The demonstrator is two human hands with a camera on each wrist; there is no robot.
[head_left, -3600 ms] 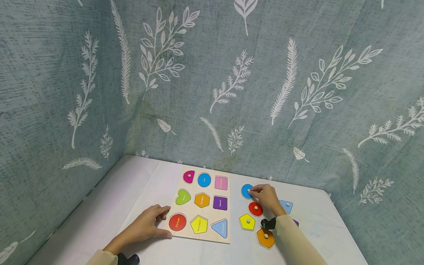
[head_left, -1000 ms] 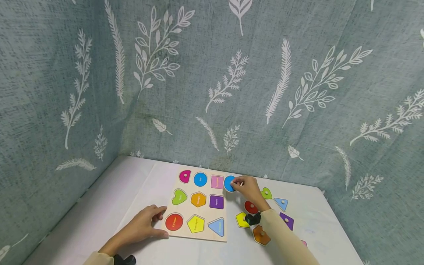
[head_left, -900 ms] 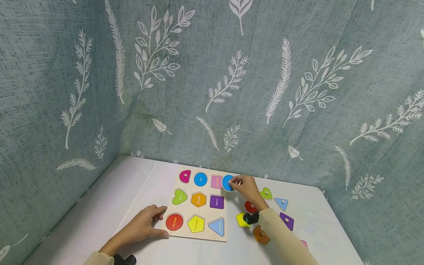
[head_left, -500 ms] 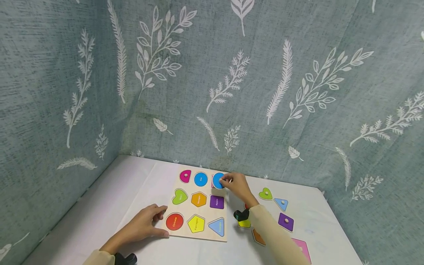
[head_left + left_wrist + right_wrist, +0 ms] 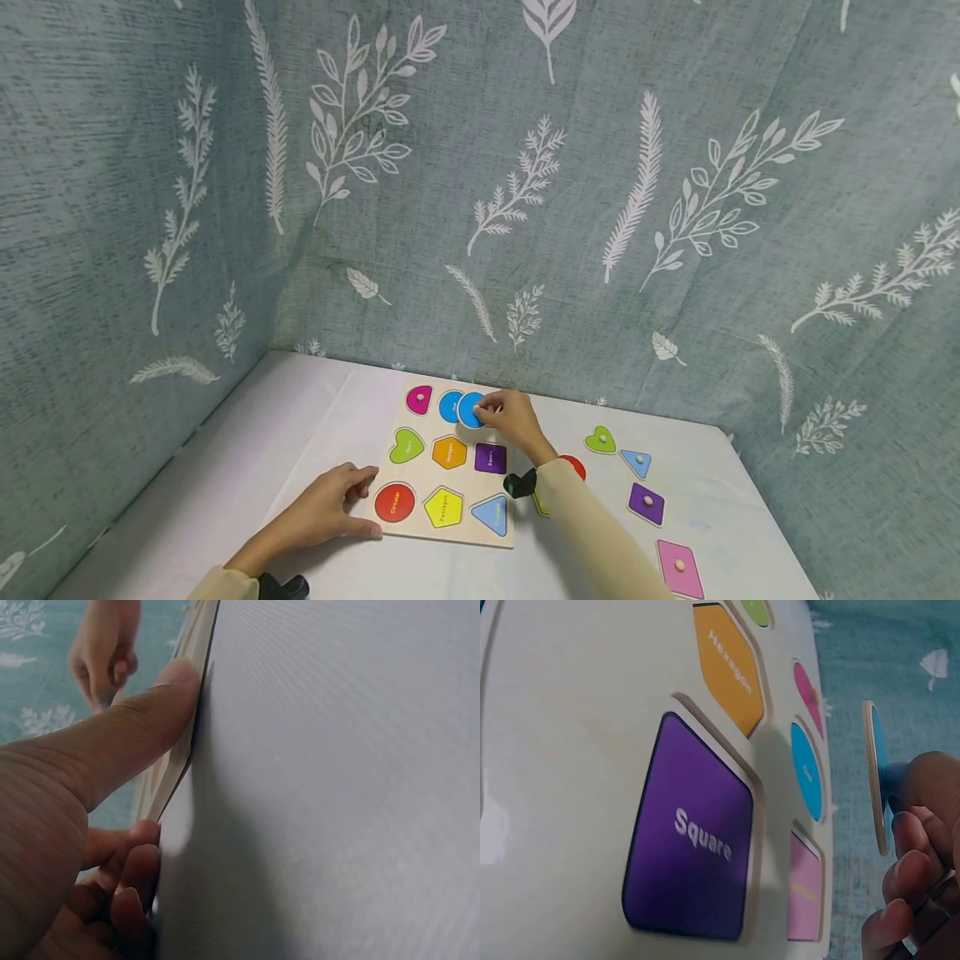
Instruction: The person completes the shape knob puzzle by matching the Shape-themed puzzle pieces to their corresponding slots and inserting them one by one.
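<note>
My right hand (image 5: 516, 418) pinches the knob of a blue oval puzzle piece (image 5: 468, 411). The piece is over the wooden puzzle board (image 5: 423, 473), partly covering the blue recess (image 5: 447, 406) in its far row. In the right wrist view, the blue piece (image 5: 876, 780) appears edge-on, raised above the board. At the board's near left corner, my left hand (image 5: 324, 502) grips the edge, thumb on the near side and fingers along the left side. A magenta piece (image 5: 417, 400) with a knob sits in its recess at the far left.
Right of the board lie a green heart (image 5: 600, 439), a light-blue triangle (image 5: 636, 463), a purple square (image 5: 647, 504) and a pink rectangle (image 5: 679, 568). My right forearm partly covers a red circle (image 5: 575, 467) and a yellow piece. A patterned cloth (image 5: 480, 208) hangs behind.
My right hand has picked up the blue piece from the table and carried it left over the board, past the pink recess. My left hand stays at the corner.
</note>
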